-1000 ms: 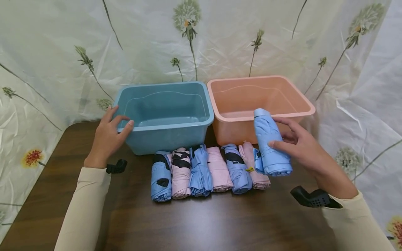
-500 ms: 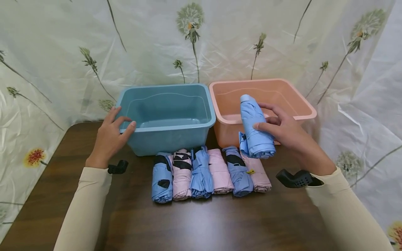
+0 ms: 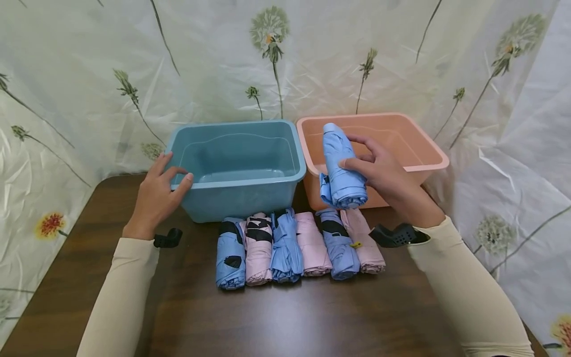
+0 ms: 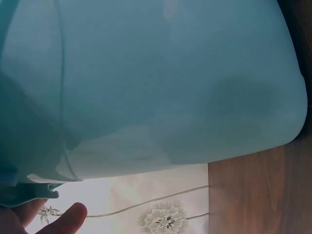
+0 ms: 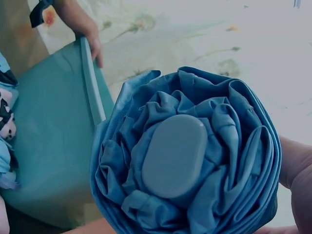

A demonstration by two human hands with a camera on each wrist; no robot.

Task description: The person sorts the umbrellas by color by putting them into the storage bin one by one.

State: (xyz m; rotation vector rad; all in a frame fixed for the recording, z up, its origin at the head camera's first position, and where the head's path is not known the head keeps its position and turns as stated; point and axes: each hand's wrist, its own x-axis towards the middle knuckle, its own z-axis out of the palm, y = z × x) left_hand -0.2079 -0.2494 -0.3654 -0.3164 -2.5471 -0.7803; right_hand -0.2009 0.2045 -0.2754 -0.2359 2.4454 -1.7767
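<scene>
My right hand (image 3: 383,171) grips a rolled blue folding umbrella (image 3: 341,166), raised in front of the orange tub (image 3: 372,119) and overlapping its rim. In the right wrist view the flat oval end of the umbrella (image 5: 174,156) faces the camera, with bunched cloth around it. My left hand (image 3: 156,196) rests at the left front corner of the blue tub (image 3: 236,198), fingers spread and touching its rim. A row of rolled umbrellas lies in front of the tubs: blue ones, such as the leftmost umbrella (image 3: 230,260), alternate with pink ones, such as the rightmost umbrella (image 3: 363,243).
Both tubs stand side by side at the back of the dark wooden table (image 3: 267,322). Behind them hangs a pale curtain (image 3: 200,59) printed with dandelions. The blue tub's inside shows nothing in it.
My right hand has carried the blue umbrella left and upward, from the right end of the row to the orange tub's left front. My left hand stays at the blue tub's corner.
</scene>
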